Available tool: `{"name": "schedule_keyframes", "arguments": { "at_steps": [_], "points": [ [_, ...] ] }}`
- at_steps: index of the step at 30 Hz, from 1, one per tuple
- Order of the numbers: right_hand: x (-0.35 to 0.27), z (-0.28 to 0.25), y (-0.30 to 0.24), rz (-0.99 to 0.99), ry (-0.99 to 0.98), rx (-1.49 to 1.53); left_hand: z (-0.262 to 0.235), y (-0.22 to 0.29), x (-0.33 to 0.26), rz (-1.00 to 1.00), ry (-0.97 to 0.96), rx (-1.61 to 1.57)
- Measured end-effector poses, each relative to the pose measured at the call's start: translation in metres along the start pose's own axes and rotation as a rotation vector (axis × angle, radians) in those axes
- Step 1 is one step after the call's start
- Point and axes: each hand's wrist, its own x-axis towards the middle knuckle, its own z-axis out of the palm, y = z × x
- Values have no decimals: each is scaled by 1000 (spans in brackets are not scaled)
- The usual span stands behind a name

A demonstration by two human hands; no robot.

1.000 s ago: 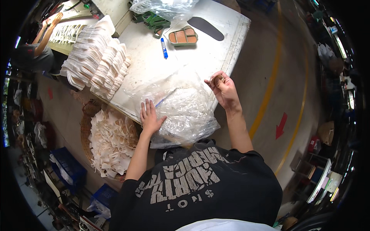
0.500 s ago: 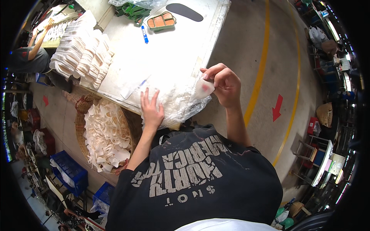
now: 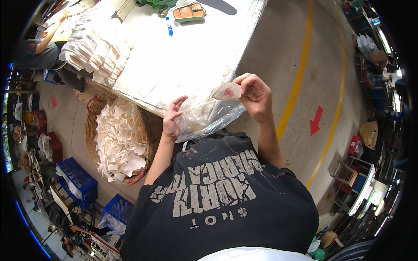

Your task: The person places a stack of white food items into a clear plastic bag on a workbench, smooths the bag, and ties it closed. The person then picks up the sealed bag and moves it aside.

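Note:
Over the near right corner of the white table [image 3: 183,52], my right hand [image 3: 257,96] pinches a thin, whitish flat piece with a pointed end and a red mark [image 3: 227,92]. The piece is held tilted, its point toward the left; my fingers hide its other end. My left hand [image 3: 173,119] is raised at the table's near edge, fingers apart, holding nothing. Between and below both hands, a crumpled clear plastic sheet or bag [image 3: 209,125] hangs over the corner. Glare washes out what lies on the table there.
Stacked whitish shaped pieces [image 3: 93,43] stand at the table's left. Below them is a wicker basket [image 3: 92,130] of pale scraps [image 3: 121,141]. A blue marker [image 3: 169,27] and a green-rimmed tray-like item [image 3: 189,12] lie farther back. A person [image 3: 37,54] works at far left.
My left hand has lifted off the plastic and turned sideways. In my right hand the marked piece has swung from hanging down to pointing left, and the view has shifted slightly.

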Motion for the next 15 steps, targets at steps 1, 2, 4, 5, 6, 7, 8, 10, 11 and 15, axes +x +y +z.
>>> {"name": "schedule_keyframes", "arguments": {
  "at_steps": [1,2,4,5,6,7,8,10,11,15],
  "points": [
    [0,4,-2,25,13,4,-1,2,-1,46,47,13],
    [-1,7,-2,50,26,8,-5,1,-1,35,91,107],
    [-1,9,2,78,34,-47,-14,3,-2,12,177,294],
    [-1,10,5,91,38,-75,-15,1,-4,54,247,403],
    [-1,11,8,100,8,-111,-9,7,-9,136,279,572],
    [-1,13,13,109,-20,-147,0,16,-14,218,307,742],
    [-1,16,18,116,-48,-184,9,25,-19,299,333,912],
    [-2,31,28,122,-28,-328,24,38,-30,358,288,936],
    [-4,39,30,148,-57,-389,31,40,-33,308,244,776],
    [-14,66,53,153,-156,-395,46,39,-43,68,63,490]
  ]
}}
